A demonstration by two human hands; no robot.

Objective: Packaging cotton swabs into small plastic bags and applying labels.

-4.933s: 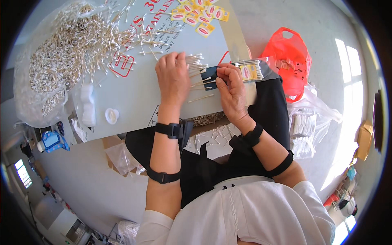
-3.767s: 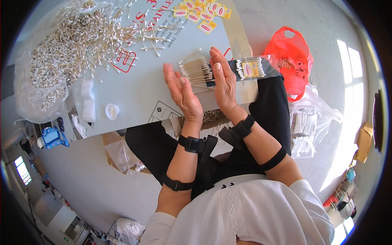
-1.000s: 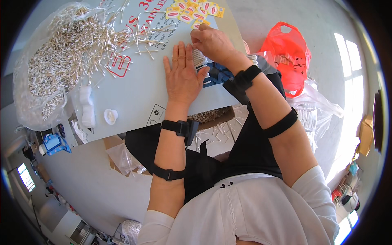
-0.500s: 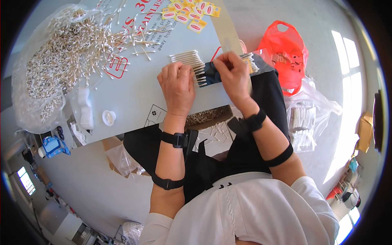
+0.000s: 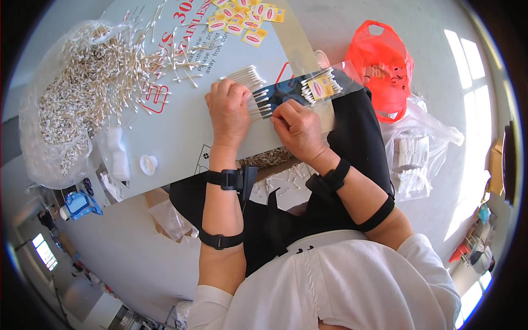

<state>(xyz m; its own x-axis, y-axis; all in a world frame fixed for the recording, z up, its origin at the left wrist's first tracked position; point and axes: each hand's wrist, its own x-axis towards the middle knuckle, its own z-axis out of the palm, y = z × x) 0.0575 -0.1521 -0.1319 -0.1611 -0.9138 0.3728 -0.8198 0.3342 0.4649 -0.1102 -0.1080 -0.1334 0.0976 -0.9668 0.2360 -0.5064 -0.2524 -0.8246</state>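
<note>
My left hand (image 5: 228,113) is curled over the table, with white-tipped cotton swabs (image 5: 261,103) sticking out beside its fingers. Above those fingers lies a neat row of cotton swabs (image 5: 246,77). Just to the right, my right hand (image 5: 300,131) has thumb and fingers pinched together close to the swab tips; whatever is between them is hidden. A dark strip (image 5: 286,89) stretches under the swab ends. Beyond my right hand, a clear plastic bag (image 5: 347,77) contains a bundle of swabs with a yellow card (image 5: 321,87) on it.
A big heap of loose swabs (image 5: 82,99) spills from a plastic bag on the left. Yellow cards (image 5: 242,19) are scattered at the far side. A white round cap (image 5: 148,164) is near the front edge. A red bag (image 5: 379,69) and clear packs (image 5: 411,159) stand at right.
My right hand has moved left and nearer to me, away from the clear bag, uncovering the swab bundle and yellow card. My left hand stays by the row.
</note>
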